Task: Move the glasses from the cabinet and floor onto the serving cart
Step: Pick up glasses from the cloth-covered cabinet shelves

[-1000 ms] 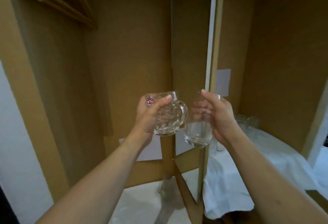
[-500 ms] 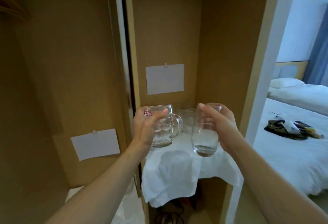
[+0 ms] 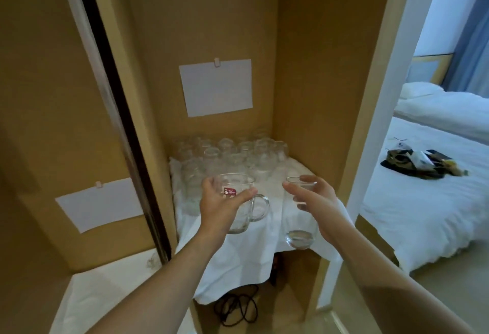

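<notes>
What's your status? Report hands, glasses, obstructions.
Left hand grips mug. Right hand grips tumbler. Both over the white cloth; more glasses crowd behind.

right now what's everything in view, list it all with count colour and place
glass mug: one, clear with a red sticker, held over the cloth's front
tall glass: one, clear, held right of the mug
cluster of glasses: many, too crowded to count, clear, at the back of the white cloth
white cloth: one, white, draped over the surface under the glasses
paper sheets: two, white, clipped to the brown panels
cable: one, black, on the floor under the cloth
bed: one, white, at right, with dark items on it
left hand: grip around the mug from above
right hand: grip around the tall glass
</notes>
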Available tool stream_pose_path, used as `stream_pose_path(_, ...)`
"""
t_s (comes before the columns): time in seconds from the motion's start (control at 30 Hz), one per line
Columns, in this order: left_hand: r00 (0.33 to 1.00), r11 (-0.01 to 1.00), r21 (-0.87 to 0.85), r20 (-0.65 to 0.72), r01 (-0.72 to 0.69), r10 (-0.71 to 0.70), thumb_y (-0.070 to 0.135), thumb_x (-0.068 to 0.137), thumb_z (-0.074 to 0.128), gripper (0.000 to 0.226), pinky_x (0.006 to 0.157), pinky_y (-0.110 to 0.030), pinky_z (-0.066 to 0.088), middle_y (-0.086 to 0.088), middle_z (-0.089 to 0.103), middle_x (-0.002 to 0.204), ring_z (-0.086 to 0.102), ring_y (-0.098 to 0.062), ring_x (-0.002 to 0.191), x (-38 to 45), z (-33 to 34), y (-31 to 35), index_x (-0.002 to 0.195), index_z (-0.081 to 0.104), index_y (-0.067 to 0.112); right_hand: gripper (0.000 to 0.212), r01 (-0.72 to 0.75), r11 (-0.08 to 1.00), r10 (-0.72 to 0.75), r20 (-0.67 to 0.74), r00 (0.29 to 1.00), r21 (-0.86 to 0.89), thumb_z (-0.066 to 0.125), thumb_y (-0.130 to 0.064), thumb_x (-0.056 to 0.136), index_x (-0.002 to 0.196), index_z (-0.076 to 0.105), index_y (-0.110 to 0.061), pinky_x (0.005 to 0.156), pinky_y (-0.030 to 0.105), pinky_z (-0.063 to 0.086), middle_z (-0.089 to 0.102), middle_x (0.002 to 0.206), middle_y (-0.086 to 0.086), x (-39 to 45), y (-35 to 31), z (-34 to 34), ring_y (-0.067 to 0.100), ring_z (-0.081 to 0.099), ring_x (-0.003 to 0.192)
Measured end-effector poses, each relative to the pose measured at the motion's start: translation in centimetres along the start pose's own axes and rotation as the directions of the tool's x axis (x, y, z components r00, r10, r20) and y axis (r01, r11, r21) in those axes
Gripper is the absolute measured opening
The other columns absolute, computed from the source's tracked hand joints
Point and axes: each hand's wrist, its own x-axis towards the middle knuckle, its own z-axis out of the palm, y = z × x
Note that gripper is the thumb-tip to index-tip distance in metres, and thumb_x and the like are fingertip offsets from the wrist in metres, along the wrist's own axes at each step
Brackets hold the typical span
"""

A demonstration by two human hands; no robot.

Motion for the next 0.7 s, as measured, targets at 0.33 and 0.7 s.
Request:
stream_pose_path(0.33, 0.997, 0.998, 0.050, 0.064, 0.046, -0.049, 0.034, 0.048, 0.101, 0.101, 0.100, -0.035, 0.050, 0.005, 0.055, 0.124, 0.057, -0.017, 0.114, 10.6, 6.0, -6.1, 0.123, 0.033, 0.034, 0.072, -0.025, 0.992, 0.021, -0.036, 0.999, -0.122, 0.092, -0.035, 0.069, 0.129, 0.055, -0.020, 0.075, 0.023, 0.046, 0.064, 0.118, 0.001, 13.8, 2.6, 2.1, 0.012, 0.062, 0.103)
stream_pose_path(0.7, 0.999, 1.000, -0.012, 0.039, -0.002, 0.003, 0.062, 0.029, 0.097, 0.118, 0.097, -0.020, 0.050, 0.012, 0.054, 0.130, 0.056, -0.002, 0.118, 12.2, 8.6, -12.8, 0.129, 0.037, 0.043, 0.094, -0.003, 0.977, 0.010, 0.035, 0.999, -0.212, 0.096, -0.032, 0.062, 0.137, 0.040, -0.036, 0.097, 0.037, 0.053, 0.057, 0.125, -0.004, 22.0, 10.1, 1.6, 0.015, 0.057, 0.116)
